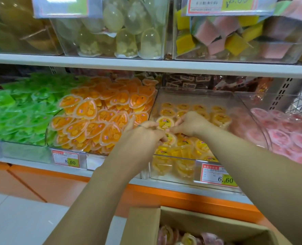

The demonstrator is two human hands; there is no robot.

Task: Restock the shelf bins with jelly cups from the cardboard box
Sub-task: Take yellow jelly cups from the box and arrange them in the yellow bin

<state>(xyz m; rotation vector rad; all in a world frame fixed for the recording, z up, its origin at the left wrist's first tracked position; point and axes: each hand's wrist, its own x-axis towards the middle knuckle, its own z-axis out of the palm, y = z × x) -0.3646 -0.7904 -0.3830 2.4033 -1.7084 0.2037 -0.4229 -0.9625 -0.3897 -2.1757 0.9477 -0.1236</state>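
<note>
White shelf board [146,65] runs straight across, above the left hand [143,137] and right hand [190,123]. Below them there's a second white ledge [31,163], then an orange base panel [49,184]. Pale floor [14,218] sits low, left of the left hand. A slotted grey upright [280,96] stands right of the right hand. Bright, even light throughout.

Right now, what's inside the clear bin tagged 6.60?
Round yellow jelly cups, piled loosely. The left grip and right grip cover the middle ones; the price tag hides some in front.
</note>
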